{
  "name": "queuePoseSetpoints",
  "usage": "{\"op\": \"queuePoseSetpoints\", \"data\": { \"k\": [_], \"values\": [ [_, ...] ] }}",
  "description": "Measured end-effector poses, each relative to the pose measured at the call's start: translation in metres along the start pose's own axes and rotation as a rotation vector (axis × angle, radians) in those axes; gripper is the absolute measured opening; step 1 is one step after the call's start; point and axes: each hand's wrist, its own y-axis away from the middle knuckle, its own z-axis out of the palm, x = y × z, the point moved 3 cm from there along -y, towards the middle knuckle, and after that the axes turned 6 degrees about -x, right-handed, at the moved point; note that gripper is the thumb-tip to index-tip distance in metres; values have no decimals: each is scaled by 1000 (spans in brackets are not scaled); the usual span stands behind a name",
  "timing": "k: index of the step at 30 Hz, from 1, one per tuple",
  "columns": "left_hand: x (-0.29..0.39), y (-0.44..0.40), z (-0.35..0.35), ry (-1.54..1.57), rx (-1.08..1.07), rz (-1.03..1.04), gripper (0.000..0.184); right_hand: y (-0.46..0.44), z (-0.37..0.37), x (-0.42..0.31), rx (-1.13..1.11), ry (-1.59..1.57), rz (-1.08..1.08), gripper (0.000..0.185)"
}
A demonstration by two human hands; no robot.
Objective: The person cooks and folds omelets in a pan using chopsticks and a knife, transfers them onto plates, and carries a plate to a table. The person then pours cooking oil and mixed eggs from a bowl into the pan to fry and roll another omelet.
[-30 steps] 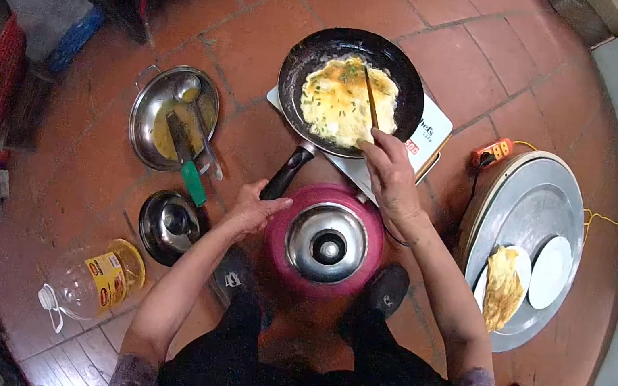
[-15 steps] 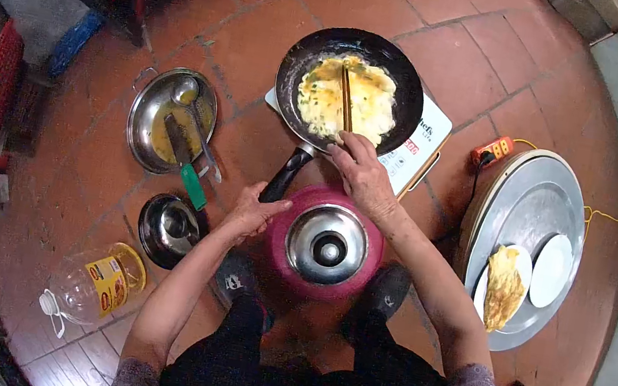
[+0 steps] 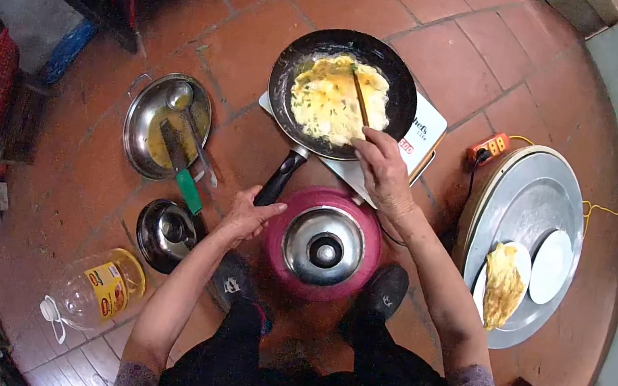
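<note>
My left hand (image 3: 246, 217) is closed around the black handle of a frying pan (image 3: 401, 118), which sits on a white cooktop (image 3: 428, 127). A yellow omelette (image 3: 331, 107) with green flecks spreads over the pan's bottom, its top partly glossy. My right hand (image 3: 383, 165), at the pan's near right rim, grips a pair of chopsticks (image 3: 360, 100). Their tips touch the omelette's upper right part. Below the pan, between my feet, stands a pink pot (image 3: 275, 249) with a shiny metal lid (image 3: 301, 241).
Left of the pan lies a steel bowl (image 3: 140, 116) with egg liquid, a ladle and a green-handled utensil (image 3: 188, 192). Nearby are a dark lidded pot (image 3: 164, 238) and an oil bottle (image 3: 97, 288). At right, a round metal tray (image 3: 507, 206) holds plates and a folded omelette (image 3: 503, 291); an orange power strip (image 3: 488, 147) adjoins it.
My right hand has moved slightly right and down, and the chopsticks now slant more, tips toward the upper right of the omelette. My left hand keeps its hold on the handle.
</note>
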Motion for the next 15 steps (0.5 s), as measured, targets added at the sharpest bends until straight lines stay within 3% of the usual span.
{"op": "queuePoseSetpoints", "data": {
  "k": [3, 10, 15],
  "values": [
    [7, 4, -2, -50, -83, -102, 59, 6, -12, 4, 33, 9, 67, 25],
    [-10, -8, -3, -1, -82, -54, 59, 14, -24, -8, 144, -20, 96, 19],
    [-12, -10, -3, 19, -74, -19, 56, 16, -22, -8, 209, -270, 247, 17]
  ]
}}
